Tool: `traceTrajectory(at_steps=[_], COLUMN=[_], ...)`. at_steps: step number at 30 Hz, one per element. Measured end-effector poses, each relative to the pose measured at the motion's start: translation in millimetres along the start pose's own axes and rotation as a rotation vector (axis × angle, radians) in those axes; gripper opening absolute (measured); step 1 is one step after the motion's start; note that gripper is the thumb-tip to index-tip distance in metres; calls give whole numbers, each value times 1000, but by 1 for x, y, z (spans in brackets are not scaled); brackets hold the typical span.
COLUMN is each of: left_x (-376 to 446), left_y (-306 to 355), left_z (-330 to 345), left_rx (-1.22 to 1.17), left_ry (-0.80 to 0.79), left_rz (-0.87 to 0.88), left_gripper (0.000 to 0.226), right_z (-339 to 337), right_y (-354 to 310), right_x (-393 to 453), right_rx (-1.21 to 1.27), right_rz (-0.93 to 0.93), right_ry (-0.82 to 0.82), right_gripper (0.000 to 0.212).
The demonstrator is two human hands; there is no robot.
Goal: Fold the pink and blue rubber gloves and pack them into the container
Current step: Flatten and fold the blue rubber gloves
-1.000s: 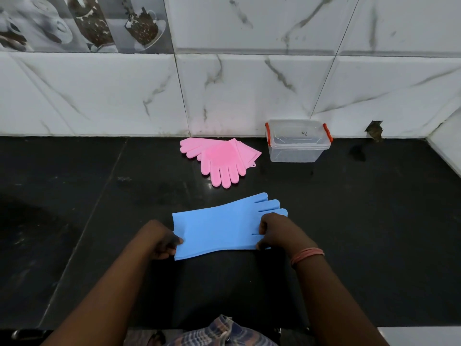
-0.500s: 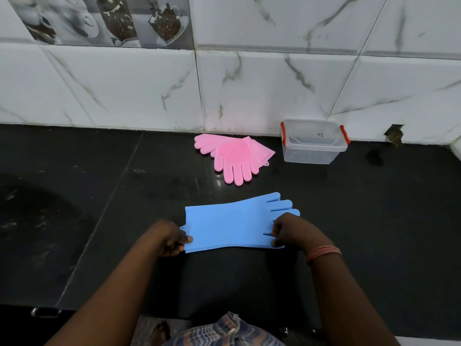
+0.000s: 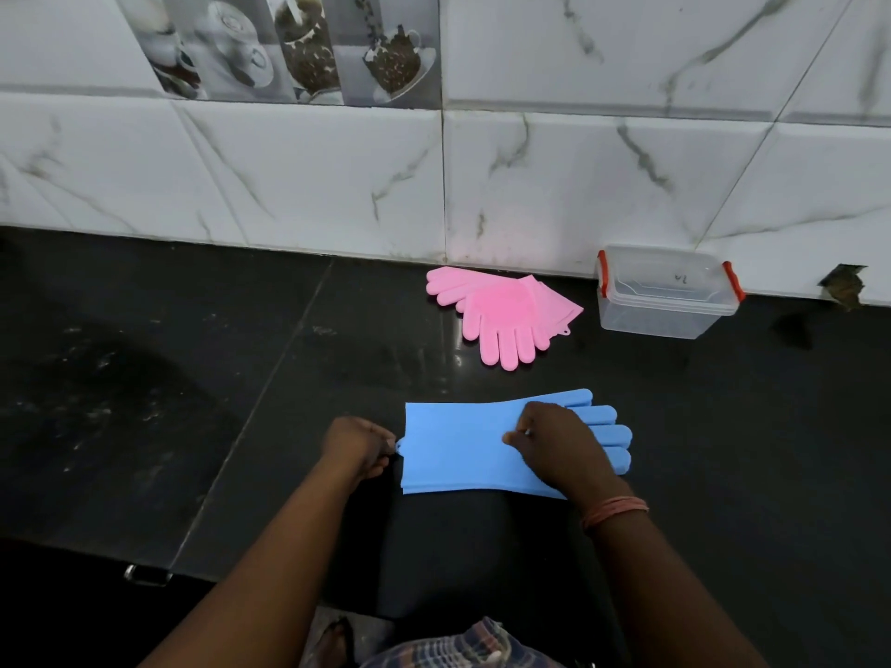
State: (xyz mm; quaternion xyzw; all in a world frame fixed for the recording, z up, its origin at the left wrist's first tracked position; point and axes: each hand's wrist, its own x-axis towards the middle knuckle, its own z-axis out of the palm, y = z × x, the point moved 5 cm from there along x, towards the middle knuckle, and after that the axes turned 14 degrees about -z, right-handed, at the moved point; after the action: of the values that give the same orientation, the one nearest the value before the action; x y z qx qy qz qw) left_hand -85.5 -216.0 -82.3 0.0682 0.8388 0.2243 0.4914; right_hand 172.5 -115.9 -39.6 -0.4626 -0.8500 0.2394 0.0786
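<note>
The blue rubber gloves (image 3: pixel 463 445) lie flat and stacked on the black counter, cuffs to the left, fingers to the right. My left hand (image 3: pixel 359 445) pinches the cuff edge at its small hanging loop. My right hand (image 3: pixel 554 441) rests on the palm part of the gloves, fingers curled down and pressing on them. Farther back, the pink rubber gloves (image 3: pixel 501 315) lie overlapped near the wall, fingers pointing toward me. The clear plastic container (image 3: pixel 665 301) with red clips stands to their right against the wall, its lid on.
The black counter (image 3: pixel 217 402) ends at a white marble-tiled wall (image 3: pixel 337 176) behind. A small hole (image 3: pixel 843 286) in the wall base sits right of the container. The counter's front edge runs below my forearms.
My right hand has slid left from the glove's fingers onto its palm area. My left hand stays at the cuff. The camera view has shifted left.
</note>
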Motion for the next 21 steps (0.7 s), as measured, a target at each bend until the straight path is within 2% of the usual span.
traceTrajectory(at_steps=[3, 5, 7, 9, 12, 14, 17, 21], left_x=[-3, -11, -23, -27, -13, -3, 3, 3], left_y=[5, 14, 23, 30, 25, 16, 9, 9], left_z=[-2, 6, 26, 56, 96, 104, 104, 103], left_rx=[144, 256, 290, 414, 751, 880, 886, 897], left_ry=[184, 350, 419, 421, 414, 459, 502, 501], left_rz=[159, 379, 657, 855, 923, 940, 970, 963], left_gripper=[3, 24, 33, 41, 56, 61, 63, 66], right_z=[17, 29, 46, 62, 78, 82, 84, 76], right_y=[-17, -24, -26, -22, -14, -11, -11, -2], right_x=[10, 16, 20, 19, 16, 18, 20, 17], right_rx=[88, 16, -107, -173, -264, -283, -300, -284], right_rz=[-145, -180, -161, -132, -134, -125, -122, -94], right_ry=[240, 337, 329, 280, 206, 167, 134, 169], right_gripper=[16, 18, 36, 52, 62, 65, 67, 71])
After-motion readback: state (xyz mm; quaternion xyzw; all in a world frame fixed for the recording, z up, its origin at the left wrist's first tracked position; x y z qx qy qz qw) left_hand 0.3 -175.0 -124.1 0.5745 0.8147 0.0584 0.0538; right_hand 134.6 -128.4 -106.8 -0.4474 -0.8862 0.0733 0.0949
